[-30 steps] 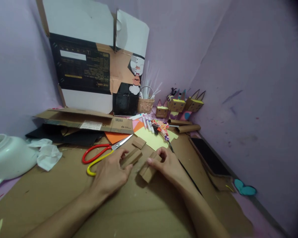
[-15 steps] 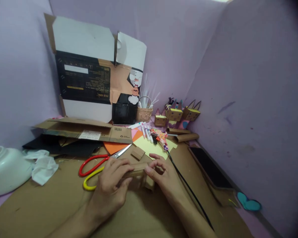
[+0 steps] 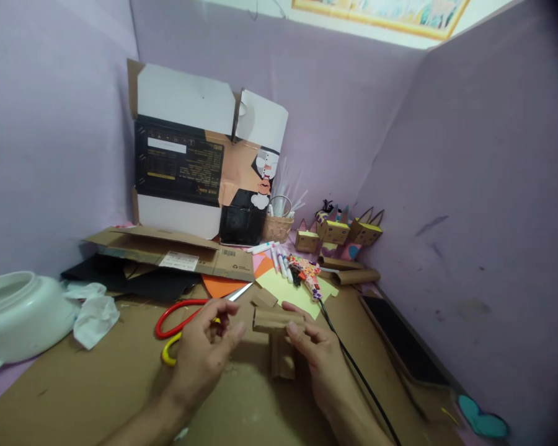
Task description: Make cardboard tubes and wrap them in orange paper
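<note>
Head view: right hand (image 3: 317,348) partly hides the cardboard strip (image 3: 270,321).

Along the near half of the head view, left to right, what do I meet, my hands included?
White pot, tissue, left hand, cardboard pieces, right hand, black slab, teal shape.

Here's the right grip (image 3: 320,350), pinched tight, its thumb (image 3: 296,334) pressing from the near side, the index finger (image 3: 295,308) stretched out beyond it! Across from it, well apart, the left grip (image 3: 199,350) hangs loose: fingers (image 3: 217,308) softly curled, left thumb (image 3: 234,338) parted from them and pointing toward the right grip. Behind each grip, bare forearms (image 3: 146,410) slant inward, the two wrists well separated.
</note>
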The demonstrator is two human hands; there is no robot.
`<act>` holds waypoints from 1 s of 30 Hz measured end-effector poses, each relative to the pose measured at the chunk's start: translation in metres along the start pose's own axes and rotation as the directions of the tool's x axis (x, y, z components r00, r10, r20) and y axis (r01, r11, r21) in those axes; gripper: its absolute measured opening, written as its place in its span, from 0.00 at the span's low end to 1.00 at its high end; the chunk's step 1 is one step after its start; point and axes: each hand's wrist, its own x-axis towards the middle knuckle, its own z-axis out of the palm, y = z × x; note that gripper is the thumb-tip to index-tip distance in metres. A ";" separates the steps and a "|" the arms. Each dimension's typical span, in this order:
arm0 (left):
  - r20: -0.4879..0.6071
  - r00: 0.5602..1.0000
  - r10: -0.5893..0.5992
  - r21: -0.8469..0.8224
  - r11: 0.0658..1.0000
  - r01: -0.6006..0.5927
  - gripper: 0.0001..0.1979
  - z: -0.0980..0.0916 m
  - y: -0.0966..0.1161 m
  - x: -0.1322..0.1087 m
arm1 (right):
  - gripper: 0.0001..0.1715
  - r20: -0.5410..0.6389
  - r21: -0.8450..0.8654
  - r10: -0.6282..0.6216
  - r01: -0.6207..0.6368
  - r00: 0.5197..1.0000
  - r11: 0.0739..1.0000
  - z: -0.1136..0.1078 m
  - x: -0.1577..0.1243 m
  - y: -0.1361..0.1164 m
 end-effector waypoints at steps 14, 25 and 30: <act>0.122 0.987 -0.104 -0.052 0.992 0.111 0.17 0.015 0.005 -0.007 | 0.13 0.011 -0.145 -0.059 0.060 0.998 0.988 0.023 -0.017 0.007; 0.196 0.980 -0.039 -0.144 0.987 0.068 0.19 0.005 0.010 -0.002 | 0.13 0.036 0.202 0.023 -0.030 0.999 0.979 0.020 -0.019 0.014; -0.068 0.989 -0.131 -0.183 0.976 0.117 0.14 -0.016 -0.007 0.012 | 0.15 -0.080 0.296 0.047 -0.021 0.996 0.955 0.014 -0.013 0.011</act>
